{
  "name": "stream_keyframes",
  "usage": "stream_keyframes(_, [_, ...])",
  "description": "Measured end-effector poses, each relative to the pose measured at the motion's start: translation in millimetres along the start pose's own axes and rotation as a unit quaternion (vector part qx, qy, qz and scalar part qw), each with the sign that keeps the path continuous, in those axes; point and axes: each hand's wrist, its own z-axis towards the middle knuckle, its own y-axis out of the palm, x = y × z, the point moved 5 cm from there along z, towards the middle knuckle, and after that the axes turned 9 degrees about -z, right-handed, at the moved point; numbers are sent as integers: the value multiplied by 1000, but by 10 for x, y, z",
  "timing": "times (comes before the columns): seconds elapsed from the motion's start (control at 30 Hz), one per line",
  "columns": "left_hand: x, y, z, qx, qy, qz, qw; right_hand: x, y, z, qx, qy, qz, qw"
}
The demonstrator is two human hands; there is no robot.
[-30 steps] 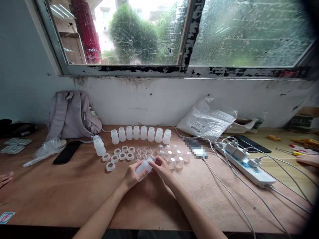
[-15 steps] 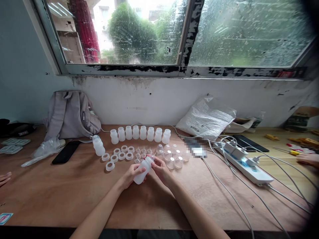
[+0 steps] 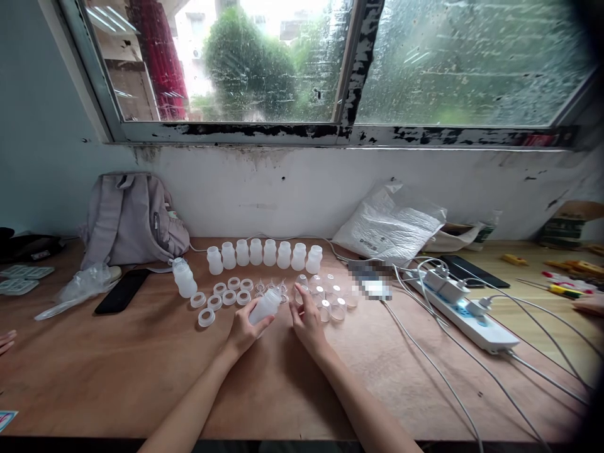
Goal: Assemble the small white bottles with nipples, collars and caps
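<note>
My left hand (image 3: 244, 330) is wrapped around a translucent white baby bottle (image 3: 265, 306), tilted with its neck up and to the right. To its right, apart from the bottle, my right hand (image 3: 307, 322) is open, its fingers near the front left of the clear dome caps (image 3: 338, 307). I see nothing held in it. Clear teats (image 3: 284, 290) stand just behind the held bottle, which partly hides them. White collar rings (image 3: 228, 297) lie to the left. Several more bottles (image 3: 270, 253) stand in a row at the back, and another bottle (image 3: 184, 278) stands further left.
A black phone (image 3: 121, 292) and a clear plastic bag (image 3: 85, 290) lie left, before a grey backpack (image 3: 125, 217). On the right are a power strip (image 3: 486, 328), white cables, and a silvery bag (image 3: 389, 223). Other people's hands (image 3: 6, 341) show at the side edges.
My right hand has left the bottle's mouth and moved right, its fingers opening. My left hand has shifted the bottle slightly left and up.
</note>
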Motion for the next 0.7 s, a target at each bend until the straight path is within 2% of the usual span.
stream_keyframes(0.07, [-4, -21, -2, 4, 4, 16, 1000, 46, -41, 23, 48, -21, -86, 995])
stream_keyframes(0.17, [-8, -27, -9, 3, 8, 34, 999, 103, -70, 58, 58, -18, -157, 986])
stream_keyframes(0.3, [-9, -35, -10, 7, 6, 45, 999, 115, -120, 73, 56, 17, -182, 982])
stream_keyframes(0.43, [-7, -66, -9, 22, 14, 41, 999, 86, -123, 70, 45, 12, -173, 984])
stream_keyframes(0.57, [-31, -79, -2, 22, 19, 41, 999, 72, -130, 66, 51, 29, -94, 994])
stream_keyframes(0.63, [-48, -73, 2, 16, 25, 52, 998, 80, -169, 65, 76, 65, 5, 995])
stream_keyframes(0.7, [-61, -56, 5, 4, 34, 64, 997, 94, -211, 67, 105, 97, 114, 983])
